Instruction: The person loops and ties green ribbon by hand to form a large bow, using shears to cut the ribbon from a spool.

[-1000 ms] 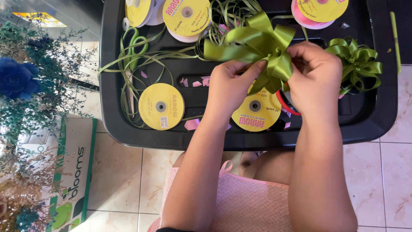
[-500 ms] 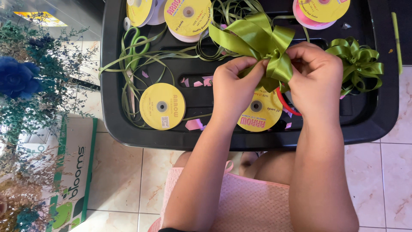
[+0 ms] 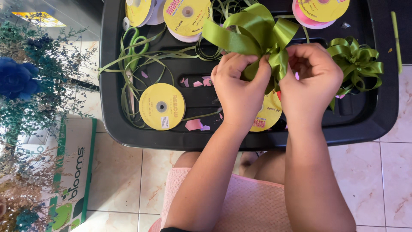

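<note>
Both of my hands grip a wide olive-green ribbon bow (image 3: 253, 30) at its knot, above a black plastic lid (image 3: 365, 124). My left hand (image 3: 238, 88) pinches the bow's middle from the left. My right hand (image 3: 311, 79) pinches it from the right, fingers curled in. The bow's loops fan upward and to the left. Part of a yellow ribbon spool (image 3: 268, 116) lies under my hands.
A finished green bow (image 3: 356, 62) lies at the right. Another yellow spool (image 3: 162, 106), loose thin green ribbon (image 3: 128, 81), green-handled scissors (image 3: 136, 41), pink paper scraps (image 3: 195, 124) and more spools (image 3: 186, 15) lie on the lid. Blue dried flowers (image 3: 21, 81) and a cardboard box (image 3: 73, 172) stand at the left.
My hands have shifted slightly on the knot and the bow's loops have tilted and spread a little. Everything else on the lid stays put.
</note>
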